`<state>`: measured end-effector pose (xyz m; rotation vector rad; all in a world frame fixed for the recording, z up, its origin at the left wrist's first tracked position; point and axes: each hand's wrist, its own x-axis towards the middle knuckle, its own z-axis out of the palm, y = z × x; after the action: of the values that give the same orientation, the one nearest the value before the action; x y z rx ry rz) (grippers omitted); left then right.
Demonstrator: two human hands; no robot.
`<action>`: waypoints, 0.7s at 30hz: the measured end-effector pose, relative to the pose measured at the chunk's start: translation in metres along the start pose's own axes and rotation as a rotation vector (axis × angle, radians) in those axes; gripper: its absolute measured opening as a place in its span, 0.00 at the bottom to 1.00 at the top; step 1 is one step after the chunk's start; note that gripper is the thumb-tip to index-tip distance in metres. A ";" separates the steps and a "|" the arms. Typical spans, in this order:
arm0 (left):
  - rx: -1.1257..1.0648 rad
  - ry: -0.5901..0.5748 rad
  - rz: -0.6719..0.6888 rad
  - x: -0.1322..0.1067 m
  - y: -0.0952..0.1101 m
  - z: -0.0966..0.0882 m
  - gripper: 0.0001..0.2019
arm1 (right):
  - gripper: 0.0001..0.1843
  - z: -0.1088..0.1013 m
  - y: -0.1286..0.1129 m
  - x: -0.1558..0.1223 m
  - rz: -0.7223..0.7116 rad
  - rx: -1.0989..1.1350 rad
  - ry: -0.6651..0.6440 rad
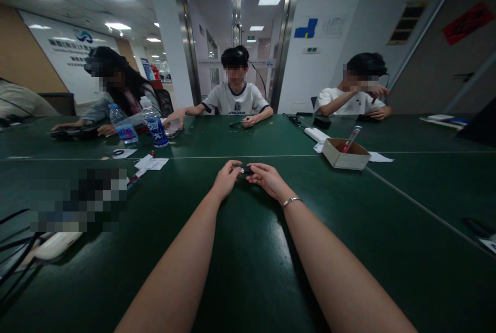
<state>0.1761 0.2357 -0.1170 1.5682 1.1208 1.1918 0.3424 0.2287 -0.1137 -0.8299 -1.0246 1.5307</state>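
Observation:
Both my hands meet over the green table [248,240], at about the middle of the view. Between them is a small black object with a shiny metal end [245,171], too small to identify surely. My left hand [227,178] pinches its silver end between thumb and fingertips. On the other side, my right hand [267,180] grips the black part, with the fingers closed round it. My fingers hide much of the object. A metal bracelet [291,201] circles my right wrist.
An open cardboard box [346,160] holding a red-and-clear tube stands at the right. Two bottles [155,125] and paper scraps [155,163] are at the left, cables and a white device [60,245] nearer me. Several people sit across the table, among them a person in white [237,99].

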 end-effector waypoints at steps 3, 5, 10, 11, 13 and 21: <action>0.009 -0.017 0.011 0.000 0.000 0.000 0.14 | 0.05 0.001 0.000 0.000 0.002 -0.001 0.003; 0.024 -0.009 0.041 -0.001 0.000 0.000 0.14 | 0.05 0.001 -0.001 -0.001 0.006 -0.001 0.006; 0.037 -0.017 0.028 -0.003 0.003 0.000 0.13 | 0.03 0.003 -0.002 -0.002 0.003 0.007 0.009; 0.044 -0.013 0.041 -0.003 0.003 0.000 0.13 | 0.03 0.004 -0.002 -0.002 0.004 0.006 0.010; 0.039 0.000 0.048 -0.003 0.003 0.000 0.13 | 0.03 0.004 -0.003 -0.003 0.008 0.002 0.014; 0.014 -0.010 0.035 -0.001 -0.001 0.001 0.13 | 0.04 0.004 -0.002 -0.002 0.018 -0.010 0.018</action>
<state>0.1764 0.2351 -0.1182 1.6087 1.1018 1.1996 0.3399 0.2266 -0.1102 -0.8607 -1.0147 1.5312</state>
